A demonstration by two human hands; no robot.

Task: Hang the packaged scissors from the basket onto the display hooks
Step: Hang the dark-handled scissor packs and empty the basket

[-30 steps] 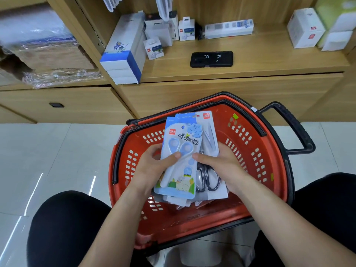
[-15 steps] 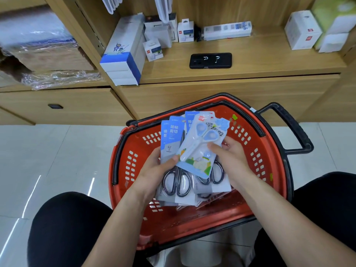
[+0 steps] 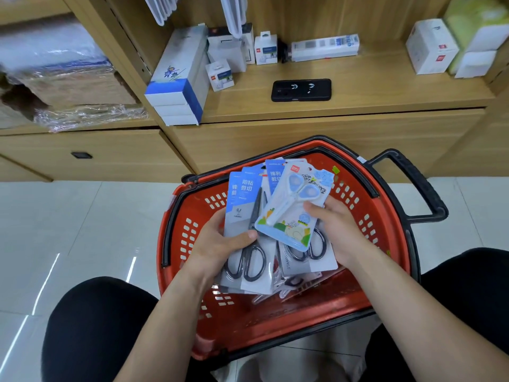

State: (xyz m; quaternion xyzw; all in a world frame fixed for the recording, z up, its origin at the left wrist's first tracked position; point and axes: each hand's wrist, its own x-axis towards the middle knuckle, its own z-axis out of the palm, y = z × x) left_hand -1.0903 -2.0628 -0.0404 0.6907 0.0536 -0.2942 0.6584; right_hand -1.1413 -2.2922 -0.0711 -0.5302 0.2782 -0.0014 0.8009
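Observation:
A red basket (image 3: pixel 366 279) with black rim and handle sits between my knees. My left hand (image 3: pixel 217 244) grips a fanned stack of packaged black-handled scissors (image 3: pixel 248 216) over the basket, thumb across the front card. My right hand (image 3: pixel 338 230) holds more packs, with a light-blue child's scissors pack (image 3: pixel 292 205) tilted on top under its thumb. A few more packs lie in the basket beneath. White display hooks (image 3: pixel 234 15) hang above the shelf at the top edge.
A wooden shelf (image 3: pixel 358 84) ahead carries a black phone (image 3: pixel 301 90), a stack of blue-and-white boxes (image 3: pixel 179 84) and small white boxes. Plastic-wrapped bundles (image 3: pixel 63 78) lie on the left shelf. Drawers sit below; pale floor tiles spread to the left.
The blue child's scissors pack went from my left hand's side over to the right and tilted. The stack has fanned out, and both hands rose a little.

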